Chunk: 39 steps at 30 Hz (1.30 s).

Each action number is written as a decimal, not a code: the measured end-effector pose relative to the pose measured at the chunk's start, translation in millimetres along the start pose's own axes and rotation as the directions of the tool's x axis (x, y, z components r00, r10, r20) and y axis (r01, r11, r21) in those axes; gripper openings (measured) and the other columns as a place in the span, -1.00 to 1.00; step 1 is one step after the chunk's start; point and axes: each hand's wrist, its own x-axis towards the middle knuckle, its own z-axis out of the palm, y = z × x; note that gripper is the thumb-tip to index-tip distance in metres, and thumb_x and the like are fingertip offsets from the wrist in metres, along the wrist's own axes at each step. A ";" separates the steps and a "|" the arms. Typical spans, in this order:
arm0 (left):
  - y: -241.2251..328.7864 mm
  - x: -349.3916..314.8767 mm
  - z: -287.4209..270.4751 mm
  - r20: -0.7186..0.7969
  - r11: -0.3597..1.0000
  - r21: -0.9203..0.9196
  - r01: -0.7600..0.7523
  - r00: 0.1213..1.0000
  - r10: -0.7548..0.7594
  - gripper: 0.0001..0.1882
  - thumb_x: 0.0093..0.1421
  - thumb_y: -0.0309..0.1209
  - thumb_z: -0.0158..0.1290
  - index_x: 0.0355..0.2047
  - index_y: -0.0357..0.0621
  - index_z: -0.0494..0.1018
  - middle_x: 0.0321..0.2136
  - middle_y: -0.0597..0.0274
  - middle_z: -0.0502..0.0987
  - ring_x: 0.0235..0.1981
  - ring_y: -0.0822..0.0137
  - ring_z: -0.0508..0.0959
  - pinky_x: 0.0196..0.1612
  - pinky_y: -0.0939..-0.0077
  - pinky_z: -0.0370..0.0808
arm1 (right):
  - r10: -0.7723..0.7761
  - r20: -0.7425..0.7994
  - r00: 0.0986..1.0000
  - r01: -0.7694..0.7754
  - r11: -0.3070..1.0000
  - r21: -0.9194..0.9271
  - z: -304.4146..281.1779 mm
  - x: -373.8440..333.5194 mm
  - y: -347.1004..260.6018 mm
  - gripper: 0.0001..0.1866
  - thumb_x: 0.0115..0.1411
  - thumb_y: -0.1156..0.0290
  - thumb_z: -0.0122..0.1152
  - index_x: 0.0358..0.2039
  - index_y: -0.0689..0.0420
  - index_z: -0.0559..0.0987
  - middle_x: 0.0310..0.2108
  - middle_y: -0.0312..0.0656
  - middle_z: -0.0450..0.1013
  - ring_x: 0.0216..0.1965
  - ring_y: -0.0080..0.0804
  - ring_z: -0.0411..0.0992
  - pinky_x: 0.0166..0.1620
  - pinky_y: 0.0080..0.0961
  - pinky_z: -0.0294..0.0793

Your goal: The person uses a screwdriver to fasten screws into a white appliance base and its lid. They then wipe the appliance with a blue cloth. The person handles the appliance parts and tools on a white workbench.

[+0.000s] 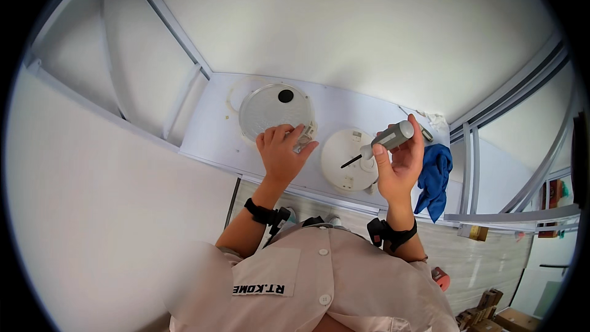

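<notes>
A screwdriver [393, 136] with a grey handle and dark shaft is held in my right hand [401, 169]. Its tip points down and left over a round white base plate [335, 163]. To the left lies a larger round, pale grey disc [261, 110] with a black oval spot [286, 96] near its far edge. My left hand [281, 157] rests at this disc's near right edge. Between its thumb and index finger sits a small pale, partly clear fitting [308, 130]; the fingers partly hide it.
Both round pieces lie on a white shelf [212, 129] against a white wall. A blue cloth [435, 175] hangs over the shelf's right front edge, with a thin tool [424, 132] beside it. Metal frame bars [473, 169] rise at right. Cardboard boxes [516, 320] stand on the floor.
</notes>
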 end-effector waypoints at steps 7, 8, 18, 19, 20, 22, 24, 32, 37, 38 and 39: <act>-39.7 3.1 -18.7 0.039 0.987 -0.151 -0.046 0.998 0.053 -0.63 -0.11 -0.11 0.54 -0.29 0.10 0.78 -0.31 0.47 0.59 -0.15 0.33 0.53 0.09 0.24 0.27 | -0.037 -0.009 0.999 0.037 0.999 0.006 49.9 -4.0 -0.8 -0.15 0.26 0.57 0.44 0.47 0.27 0.19 0.12 -0.05 0.44 0.10 -0.31 0.52 0.18 -0.30 0.57; -44.5 4.0 -20.9 0.049 0.979 -0.192 -0.063 0.996 0.074 -0.65 -0.12 -0.12 0.54 -0.32 0.11 0.77 -0.32 0.48 0.60 -0.16 0.33 0.53 0.08 0.24 0.28 | -0.050 -0.010 0.999 0.050 0.999 0.005 56.9 -4.3 -1.5 -0.15 0.26 0.57 0.44 0.47 0.27 0.19 0.12 -0.04 0.44 0.10 -0.30 0.52 0.17 -0.30 0.57; -107.7 22.5 -34.1 0.173 0.858 -0.484 -0.170 0.943 0.285 -0.78 -0.10 -0.16 0.53 -0.50 0.13 0.73 -0.41 0.55 0.61 -0.23 0.36 0.52 0.05 0.25 0.29 | -0.157 -0.068 0.985 0.157 0.988 -0.009 119.9 -14.1 -2.6 -0.15 0.24 0.58 0.45 0.45 0.25 0.18 0.14 0.04 0.41 0.10 -0.23 0.52 0.16 -0.26 0.59; -113.5 27.3 -36.8 0.208 0.844 -0.508 -0.170 0.927 0.312 -0.80 -0.09 -0.18 0.52 -0.51 0.13 0.73 -0.41 0.56 0.60 -0.23 0.37 0.52 0.06 0.25 0.29 | -0.163 -0.074 0.984 0.163 0.987 -0.009 124.7 -16.3 -2.4 -0.15 0.24 0.58 0.45 0.45 0.25 0.18 0.14 0.04 0.41 0.10 -0.23 0.52 0.16 -0.25 0.59; -119.4 31.7 -38.0 0.228 0.829 -0.533 -0.170 0.915 0.334 -0.81 -0.09 -0.19 0.51 -0.51 0.13 0.73 -0.41 0.56 0.60 -0.23 0.36 0.51 0.07 0.26 0.29 | -0.170 -0.079 0.982 0.170 0.985 -0.010 129.3 -18.4 -2.4 -0.15 0.24 0.58 0.45 0.45 0.24 0.18 0.14 0.05 0.41 0.10 -0.22 0.52 0.16 -0.24 0.59; -127.3 37.4 -41.1 0.267 0.796 -0.583 -0.162 0.888 0.376 -0.83 -0.09 -0.22 0.50 -0.50 0.13 0.73 -0.41 0.56 0.61 -0.24 0.35 0.51 0.10 0.27 0.29 | -0.167 -0.049 0.985 0.167 0.986 -0.015 137.7 -20.1 -5.4 -0.15 0.25 0.59 0.44 0.46 0.22 0.16 0.15 0.08 0.41 0.11 -0.20 0.52 0.16 -0.23 0.59; -127.1 40.9 -46.2 0.275 0.790 -0.592 -0.162 0.880 0.387 -0.83 -0.09 -0.24 0.49 -0.49 0.13 0.73 -0.41 0.55 0.60 -0.23 0.35 0.51 0.11 0.26 0.28 | -0.192 0.007 0.981 0.192 0.981 -0.033 144.2 -20.8 -4.1 -0.15 0.26 0.59 0.42 0.47 0.20 0.15 0.16 0.11 0.42 0.12 -0.18 0.52 0.16 -0.22 0.58; -122.6 35.5 -49.3 0.260 0.770 -0.620 -0.150 0.887 0.381 -0.81 -0.11 -0.32 0.47 -0.43 0.08 0.74 -0.37 0.48 0.58 -0.19 0.32 0.49 0.11 0.24 0.25 | -0.226 0.086 0.970 0.235 0.966 -0.107 166.1 -29.3 -4.1 -0.13 0.29 0.58 0.41 0.48 0.18 0.11 0.13 0.14 0.45 0.14 -0.13 0.52 0.13 -0.21 0.59; -131.1 31.0 -44.9 0.271 0.736 -0.668 -0.110 0.885 0.379 -0.80 -0.07 -0.27 0.46 -0.39 0.11 0.77 -0.37 0.51 0.57 -0.16 0.34 0.49 0.12 0.23 0.22 | -0.245 0.062 0.967 0.252 0.954 -0.164 171.6 -28.0 -4.1 -0.12 0.28 0.59 0.42 0.48 0.21 0.11 0.12 0.13 0.46 0.13 -0.14 0.52 0.12 -0.21 0.60; -132.2 30.8 -45.0 0.272 0.735 -0.669 -0.114 0.882 0.385 -0.80 -0.07 -0.26 0.47 -0.38 0.11 0.77 -0.37 0.51 0.56 -0.17 0.35 0.49 0.12 0.24 0.22 | -0.243 0.062 0.968 0.250 0.952 -0.176 172.4 -28.5 -3.4 -0.12 0.27 0.59 0.42 0.48 0.22 0.11 0.12 0.13 0.46 0.13 -0.14 0.52 0.12 -0.22 0.61; -132.3 31.8 -46.2 0.273 0.733 -0.670 -0.119 0.878 0.393 -0.79 -0.07 -0.26 0.47 -0.37 0.12 0.77 -0.38 0.51 0.56 -0.17 0.35 0.49 0.11 0.24 0.22 | -0.241 0.060 0.969 0.248 0.950 -0.189 173.1 -29.1 -2.6 -0.11 0.27 0.60 0.43 0.48 0.23 0.11 0.12 0.13 0.46 0.12 -0.14 0.53 0.11 -0.22 0.61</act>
